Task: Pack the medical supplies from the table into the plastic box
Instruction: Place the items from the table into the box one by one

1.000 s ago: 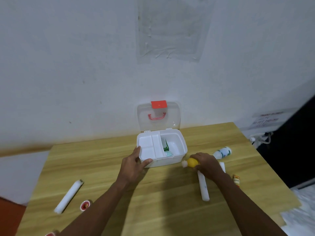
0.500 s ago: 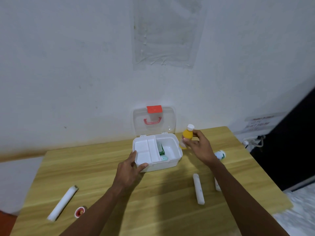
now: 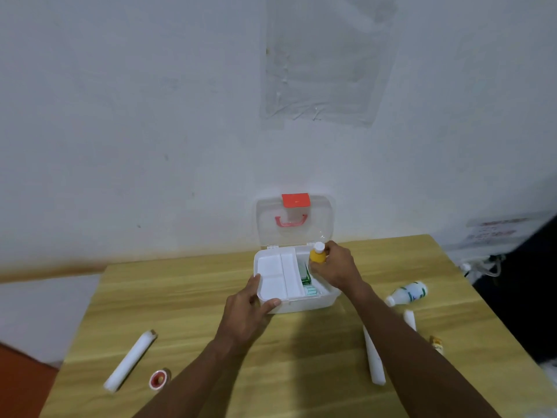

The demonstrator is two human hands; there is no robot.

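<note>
- The right hand [image 3: 334,268] grips a small yellow bottle [image 3: 318,254] with a white cap, upright over the open right compartment of the plastic box [image 3: 304,306].
- The left hand [image 3: 247,310] holds the box's near-left corner, thumb on the front wall, fingers curled over the rim.
- A green packet [image 3: 305,274] lies inside; the clear lid [image 3: 294,220] stands upright.
- On the table [image 3: 196,285]: a white roll [image 3: 129,360] and red-centred tape [image 3: 159,379] to the left; a white bottle [image 3: 408,292] and another roll [image 3: 373,359] to the right.
</note>
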